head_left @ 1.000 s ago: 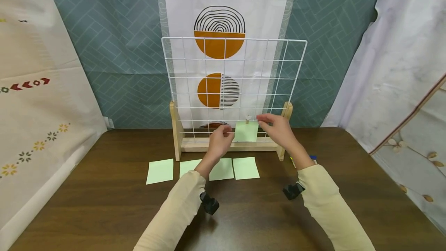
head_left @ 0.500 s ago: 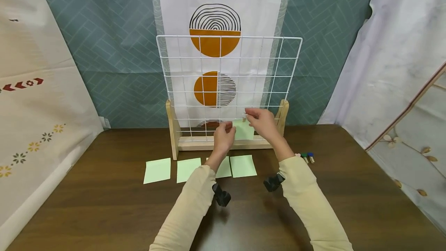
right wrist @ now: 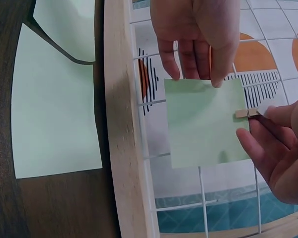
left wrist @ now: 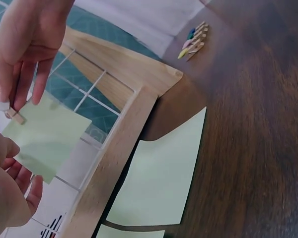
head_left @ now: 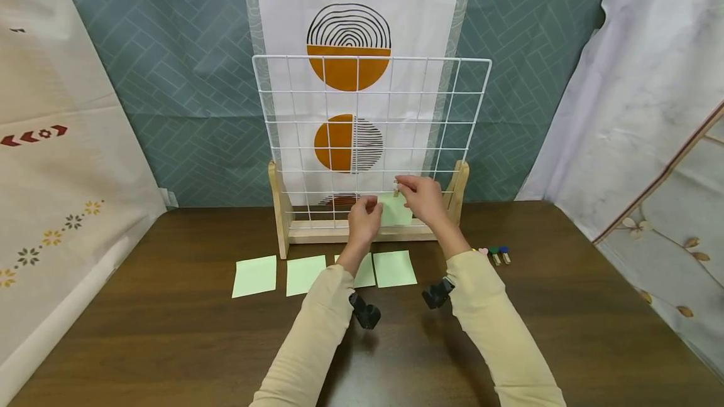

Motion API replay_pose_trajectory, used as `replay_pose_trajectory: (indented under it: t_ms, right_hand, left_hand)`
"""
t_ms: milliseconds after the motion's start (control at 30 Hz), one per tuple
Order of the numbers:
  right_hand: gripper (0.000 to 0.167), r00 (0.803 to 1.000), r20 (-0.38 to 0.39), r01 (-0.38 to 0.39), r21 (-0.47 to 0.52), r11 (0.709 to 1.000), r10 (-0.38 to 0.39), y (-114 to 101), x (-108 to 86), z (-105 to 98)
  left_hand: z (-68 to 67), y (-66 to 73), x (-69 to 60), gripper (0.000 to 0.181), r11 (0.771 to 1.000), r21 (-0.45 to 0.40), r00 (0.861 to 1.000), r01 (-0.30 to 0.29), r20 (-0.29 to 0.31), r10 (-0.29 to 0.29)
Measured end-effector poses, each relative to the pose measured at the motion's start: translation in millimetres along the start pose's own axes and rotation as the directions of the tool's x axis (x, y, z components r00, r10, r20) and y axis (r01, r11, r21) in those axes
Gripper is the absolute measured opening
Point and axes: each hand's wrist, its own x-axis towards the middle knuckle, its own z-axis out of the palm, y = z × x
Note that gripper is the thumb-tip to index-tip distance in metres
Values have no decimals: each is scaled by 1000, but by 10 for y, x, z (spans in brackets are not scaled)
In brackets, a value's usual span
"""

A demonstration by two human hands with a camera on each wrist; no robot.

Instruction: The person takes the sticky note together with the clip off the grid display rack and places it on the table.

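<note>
A pale green paper square [head_left: 397, 211] hangs against the lower part of a white wire grid [head_left: 373, 123]. On its upper edge sits a small wooden clothespin [right wrist: 246, 113] with a white decorated end. My right hand [head_left: 423, 198] pinches that white end between thumb and fingertips, partly hiding it in the head view. At the paper's left edge, my left hand [head_left: 364, 222] pinches the sheet between thumb and fingers, as the right wrist view shows. Both hands are in front of the grid, one on each side of the paper.
Wooden feet [head_left: 278, 209] and a crossbar hold the grid upright on the dark table [head_left: 170, 331]. Several green paper squares [head_left: 254, 276] lie in a row before it, one partly under the left wrist. More clothespins [left wrist: 193, 42] with coloured ends lie at the right.
My right hand has moved left and slightly up from beside the paper onto the clothespin. The left hand stays at the paper's left edge. The head view has shifted slightly.
</note>
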Motion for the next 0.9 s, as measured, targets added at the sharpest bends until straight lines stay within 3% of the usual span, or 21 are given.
replay_pose_trajectory:
  t_ms: [300, 600, 733, 900]
  right_hand:
    - [27, 999, 19, -45, -22, 999, 45, -9, 30, -26]
    - [22, 999, 9, -53, -44, 998, 53, 13, 48, -17]
    - [20, 999, -1, -42, -102, 994, 42, -6, 59, -4]
    - [18, 1000, -28, -17, -192, 981, 12, -16, 67, 27]
  left_hand:
    - [82, -21, 0, 14, 999, -45, 997, 15, -74, -18]
    - [109, 40, -53, 15, 996, -69, 993, 49, -107, -56]
    - [133, 67, -83, 14, 991, -117, 985, 66, -153, -84]
    - [141, 50, -81, 12, 987, -144, 982, 75, -162, -98]
